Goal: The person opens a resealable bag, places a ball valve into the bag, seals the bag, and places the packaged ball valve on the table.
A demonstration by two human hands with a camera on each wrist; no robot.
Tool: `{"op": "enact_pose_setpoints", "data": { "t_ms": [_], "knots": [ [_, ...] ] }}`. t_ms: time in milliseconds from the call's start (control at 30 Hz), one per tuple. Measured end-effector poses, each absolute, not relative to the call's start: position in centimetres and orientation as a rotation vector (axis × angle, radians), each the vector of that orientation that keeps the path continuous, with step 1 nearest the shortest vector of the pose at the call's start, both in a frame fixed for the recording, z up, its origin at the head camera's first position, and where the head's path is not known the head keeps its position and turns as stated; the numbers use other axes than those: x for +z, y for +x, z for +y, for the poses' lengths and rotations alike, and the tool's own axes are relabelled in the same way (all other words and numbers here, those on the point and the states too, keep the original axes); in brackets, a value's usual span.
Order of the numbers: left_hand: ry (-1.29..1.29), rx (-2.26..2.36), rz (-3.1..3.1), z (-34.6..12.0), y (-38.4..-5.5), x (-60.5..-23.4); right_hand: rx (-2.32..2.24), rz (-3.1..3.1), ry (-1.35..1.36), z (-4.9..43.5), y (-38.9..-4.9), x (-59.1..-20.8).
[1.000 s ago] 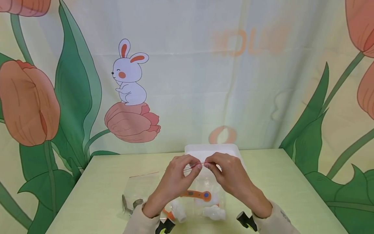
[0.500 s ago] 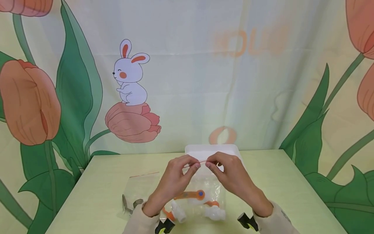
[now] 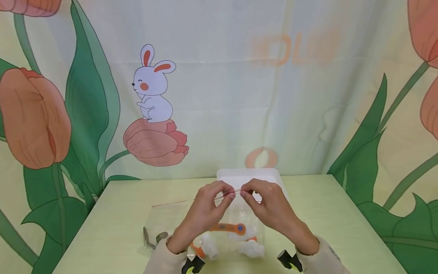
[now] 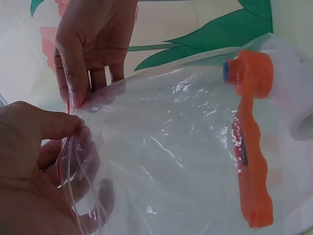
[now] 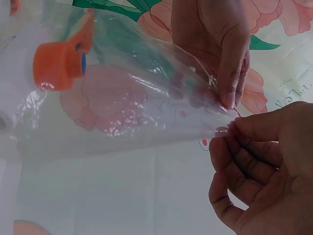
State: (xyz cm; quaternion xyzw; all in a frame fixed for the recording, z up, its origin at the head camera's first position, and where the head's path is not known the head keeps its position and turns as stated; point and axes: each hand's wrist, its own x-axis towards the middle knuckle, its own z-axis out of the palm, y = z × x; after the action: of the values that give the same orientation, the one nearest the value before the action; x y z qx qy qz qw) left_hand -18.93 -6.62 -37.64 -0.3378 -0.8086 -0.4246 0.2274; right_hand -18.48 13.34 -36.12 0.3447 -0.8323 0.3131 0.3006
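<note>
Both hands pinch the red-edged top of a clear zip bag [image 4: 156, 142], thumbs and forefingers close together along its seal. My left hand [image 3: 208, 203] holds the seal left of the corner, with its other fingers behind the film in the left wrist view. At the corner, my right hand [image 3: 272, 203] pinches the edge between thumb and forefinger. The bag hangs below the hands. Inside it show an orange handle-like piece [image 4: 252, 147] with a blue button and a white plastic part [image 4: 293, 93]; more of the same white parts [image 3: 252, 248] sit lower in the bag.
Left of the bag on the table [image 3: 113, 228] lies another clear zip bag [image 3: 167, 217] with grey metal-looking pieces [image 3: 161, 236]. Behind the hands stands a white tray [image 3: 248, 173]. A printed curtain [image 3: 219, 95] hangs at the table's far edge.
Both hands keep their pinch on the bag's edge with only slight shifts. The orange piece in the bag swings left, then back right.
</note>
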Motion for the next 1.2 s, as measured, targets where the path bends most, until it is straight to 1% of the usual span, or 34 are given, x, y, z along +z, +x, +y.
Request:
{"op": "enact_pose_setpoints", "data": {
  "t_ms": [467, 800, 1200],
  "knots": [
    [-0.945, -1.091, -2.211, -6.5, -18.7, -37.7, 0.791, -2.191, 0.938, 13.1, -18.2, -36.2],
    [-0.932, -1.212, -2.302, -7.4, -18.7, -37.7, 0.77, -2.185, 0.9, 13.6, -18.2, -35.9],
    [-0.96, -1.201, -2.269, -7.5, -18.7, -37.9, 0.759, -2.188, 0.896, 13.6, -18.1, -36.0]
  ]
}}
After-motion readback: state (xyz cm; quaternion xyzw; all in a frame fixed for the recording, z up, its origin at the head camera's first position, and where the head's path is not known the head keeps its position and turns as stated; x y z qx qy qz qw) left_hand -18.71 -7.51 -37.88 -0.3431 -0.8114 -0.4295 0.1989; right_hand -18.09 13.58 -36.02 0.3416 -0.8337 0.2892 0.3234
